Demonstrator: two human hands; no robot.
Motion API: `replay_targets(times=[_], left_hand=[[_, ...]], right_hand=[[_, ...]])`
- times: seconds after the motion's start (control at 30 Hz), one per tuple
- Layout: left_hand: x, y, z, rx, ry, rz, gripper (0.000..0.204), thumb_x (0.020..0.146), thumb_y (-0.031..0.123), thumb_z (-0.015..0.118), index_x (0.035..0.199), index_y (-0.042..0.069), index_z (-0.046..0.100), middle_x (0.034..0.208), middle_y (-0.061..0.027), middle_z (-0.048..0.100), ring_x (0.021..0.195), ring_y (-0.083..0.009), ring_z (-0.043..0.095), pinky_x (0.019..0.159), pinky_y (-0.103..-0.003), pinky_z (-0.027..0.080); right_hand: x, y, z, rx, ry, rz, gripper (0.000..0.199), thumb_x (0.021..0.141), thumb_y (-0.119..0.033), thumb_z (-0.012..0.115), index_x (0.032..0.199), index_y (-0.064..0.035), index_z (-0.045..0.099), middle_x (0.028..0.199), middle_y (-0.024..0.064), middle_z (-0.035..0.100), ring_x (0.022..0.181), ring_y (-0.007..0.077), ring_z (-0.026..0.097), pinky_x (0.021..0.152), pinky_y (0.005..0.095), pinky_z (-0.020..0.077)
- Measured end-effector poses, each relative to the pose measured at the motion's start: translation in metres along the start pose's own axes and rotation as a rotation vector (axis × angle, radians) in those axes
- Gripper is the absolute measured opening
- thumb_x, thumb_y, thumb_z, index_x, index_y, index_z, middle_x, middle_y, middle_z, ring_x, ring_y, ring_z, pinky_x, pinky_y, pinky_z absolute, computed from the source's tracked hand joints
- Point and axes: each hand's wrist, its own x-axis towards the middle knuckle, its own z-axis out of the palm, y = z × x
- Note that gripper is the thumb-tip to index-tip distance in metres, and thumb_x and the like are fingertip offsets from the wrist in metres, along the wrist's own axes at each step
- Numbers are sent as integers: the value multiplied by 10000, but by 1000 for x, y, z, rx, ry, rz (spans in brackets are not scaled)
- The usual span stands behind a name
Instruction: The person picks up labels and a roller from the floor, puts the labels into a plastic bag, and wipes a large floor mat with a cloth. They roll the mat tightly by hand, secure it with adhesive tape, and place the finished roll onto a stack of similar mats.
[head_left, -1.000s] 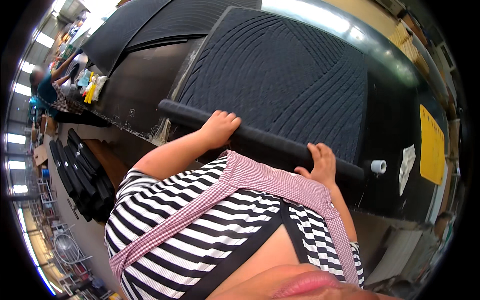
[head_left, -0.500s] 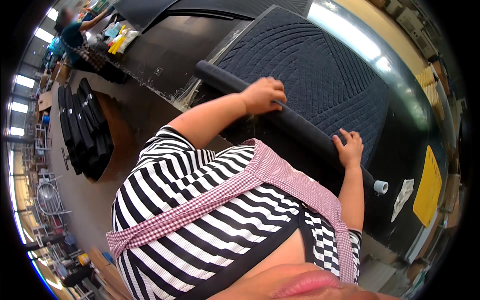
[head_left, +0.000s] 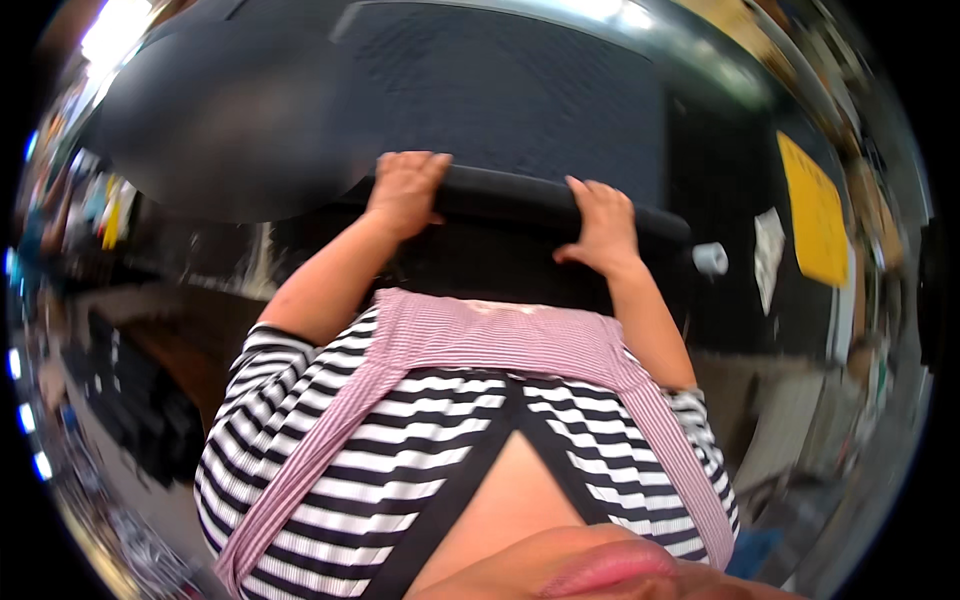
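Levelled in view since earlier, the dark mat roll lies beneath the half-open left hand at eleven o'clock and equally half-open right hand at two. Uneven pushing could skew it.

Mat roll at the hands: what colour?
Black or near-black; the mat roll shows best in the head view, between the left hand and right hand.

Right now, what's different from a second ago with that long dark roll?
The long dark roll has moved forward over the dark mat, away from the pink apron. The left hand and right hand went with it and both touch it now. The small white roll, white scrap and yellow sheet stayed put.
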Motion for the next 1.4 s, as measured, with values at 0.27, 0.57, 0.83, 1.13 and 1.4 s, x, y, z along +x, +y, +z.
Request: replay_targets(times=[0.27, 0.57, 0.83, 1.13, 1.4], left_hand=[[53, -10, -21, 8, -318, -54, 681, 646, 258, 904, 1239, 72, 626, 1215, -157, 653, 1163, -336, 608, 1005, -448, 483], [-93, -1, 31, 91, -221, 91, 834, 572, 304, 876, 1315, 129, 541, 1154, -90, 605, 1119, -310, 578, 1047, -481, 367], [-86, -20, 44, -117, -218, 185, 888, 522, 327, 913, 1308, 92, 572, 1204, -101, 599, 1206, -326, 548, 1088, -468, 375], [-50, 19, -17, -166, -510, 8, 904, 493, 271, 943, 1306, 108, 582, 1272, -90, 569, 1268, -320, 508, 1135, -459, 346], [-27, 9, -13, -196, -469, 76, 877, 496, 258, 939, 1290, 119, 591, 1251, -88, 588, 1243, -314, 530, 1131, -459, 349]], right_hand=[[40, 41, 27, -45, -162, 78, 797, 638, -345, 905, 1339, -163, 572, 1201, 92, 639, 1173, 304, 596, 1037, 433, 441], [-114, -26, 39, 59, -62, 32, 716, 722, -289, 848, 1354, -106, 566, 1178, 163, 629, 1127, 342, 595, 1022, 455, 422], [-126, 126, -43, 562, 334, 168, 529, 746, -159, 840, 1240, -67, 675, 1257, 115, 662, 1194, 283, 619, 1044, 391, 480], [-214, 474, 14, -212, 381, 952, 558, 900, -301, 727, 1427, -183, 585, 1425, 137, 591, 1325, 360, 544, 1089, 426, 445], [-210, 579, -1, -170, 49, 1022, 223, 873, -195, 720, 1047, -57, 728, 917, 183, 726, 882, 332, 707, 804, 428, 524]])
